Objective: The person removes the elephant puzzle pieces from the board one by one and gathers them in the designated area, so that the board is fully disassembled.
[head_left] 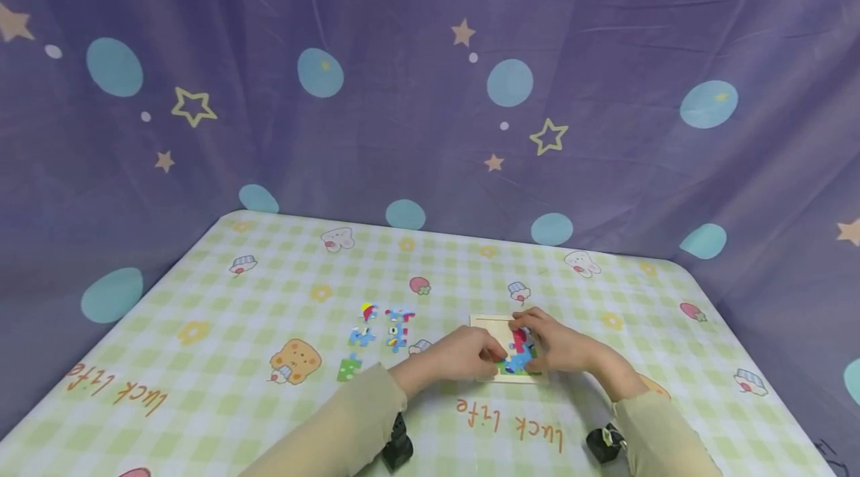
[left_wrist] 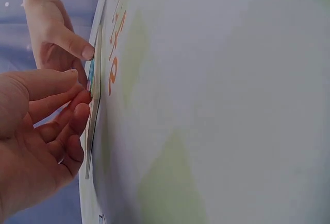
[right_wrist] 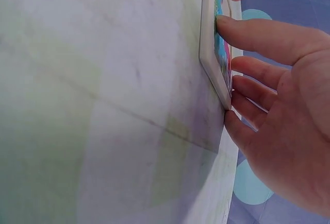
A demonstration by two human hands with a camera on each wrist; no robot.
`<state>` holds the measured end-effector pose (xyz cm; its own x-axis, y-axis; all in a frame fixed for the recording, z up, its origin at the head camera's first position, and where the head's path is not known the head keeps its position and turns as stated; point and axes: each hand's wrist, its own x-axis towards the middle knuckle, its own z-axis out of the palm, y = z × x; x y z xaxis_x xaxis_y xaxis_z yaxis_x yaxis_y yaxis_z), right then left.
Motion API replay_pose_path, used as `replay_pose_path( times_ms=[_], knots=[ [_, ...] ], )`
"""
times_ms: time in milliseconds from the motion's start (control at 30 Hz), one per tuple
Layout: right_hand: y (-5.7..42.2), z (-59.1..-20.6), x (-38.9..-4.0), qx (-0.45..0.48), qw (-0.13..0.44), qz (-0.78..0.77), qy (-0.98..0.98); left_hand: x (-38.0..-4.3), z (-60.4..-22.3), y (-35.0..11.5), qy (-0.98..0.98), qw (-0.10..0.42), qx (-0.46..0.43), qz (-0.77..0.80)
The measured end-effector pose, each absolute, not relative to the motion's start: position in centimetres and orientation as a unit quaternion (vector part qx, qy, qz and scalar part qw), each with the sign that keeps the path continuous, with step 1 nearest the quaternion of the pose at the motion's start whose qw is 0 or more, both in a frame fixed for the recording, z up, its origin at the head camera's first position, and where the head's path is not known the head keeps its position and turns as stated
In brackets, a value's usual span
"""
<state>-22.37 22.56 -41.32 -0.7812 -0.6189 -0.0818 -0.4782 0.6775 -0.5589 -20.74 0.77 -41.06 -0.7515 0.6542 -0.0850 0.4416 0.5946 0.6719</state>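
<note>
A pale wooden puzzle tray [head_left: 489, 325] lies on the table, and joined jigsaw pieces [head_left: 517, 359] in blue, red and green fill its right part. My left hand [head_left: 457, 354] is at the tray's near left side, its bent fingertips right at the edge of the joined pieces. In the left wrist view its thumb and fingers come close together, and I cannot tell whether a piece is between them. My right hand [head_left: 567, 346] spans the tray's right side. Its thumb [right_wrist: 258, 37] touches the pieces, while the other fingers rest along the tray's side.
Left of the tray lie loose puzzle pieces: a blue group [head_left: 396, 331], a red and yellow one [head_left: 369, 311], a blue one [head_left: 361, 337] and a green one [head_left: 349, 368]. A checked cloth [head_left: 222, 402] covers the table. Behind it hangs a purple curtain [head_left: 403, 141].
</note>
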Motion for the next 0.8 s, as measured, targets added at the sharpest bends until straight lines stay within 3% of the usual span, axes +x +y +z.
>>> replay_pose_path(
  times_ms=[800],
  knots=[
    [22.9,-40.9,-22.4,-0.311,0.156,-0.282,0.894,-20.3,-40.4,3.0,0.909,0.146,0.235,0.312]
  ],
)
